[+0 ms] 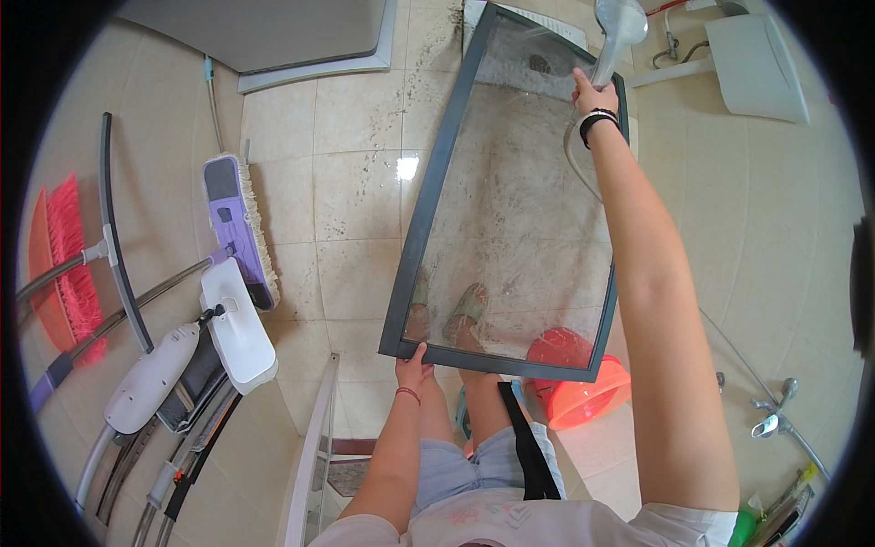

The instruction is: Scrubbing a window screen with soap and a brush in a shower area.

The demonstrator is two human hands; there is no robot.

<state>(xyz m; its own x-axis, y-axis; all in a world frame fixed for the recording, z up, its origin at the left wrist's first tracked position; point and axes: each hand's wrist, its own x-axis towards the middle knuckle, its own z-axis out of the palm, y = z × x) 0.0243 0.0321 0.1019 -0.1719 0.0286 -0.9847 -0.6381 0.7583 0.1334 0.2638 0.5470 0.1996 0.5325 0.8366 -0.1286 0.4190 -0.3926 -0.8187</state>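
Observation:
A large window panel [506, 205] in a dark grey frame [435, 198] is tilted up before me. Its see-through pane is wet and streaked, and the floor and my feet show through it. With my left hand [412, 371] I grip the frame's near edge by the left corner, thumb on top. My right hand [596, 97] is closed around the handle of a shower head [623, 27], over the panel's far right side. The shower hose [573, 150] hangs from the handle and passes behind my forearm. Whether water is running cannot be seen.
A red bucket [595, 396] stands partly behind the panel's near right corner. Against the left wall lean a purple mop [236, 219], a white flat-headed mop [239, 325], a squeegee [113, 239] and a red broom [72, 267]. A cistern [755, 65] and shower tap [772, 417] are on the right wall.

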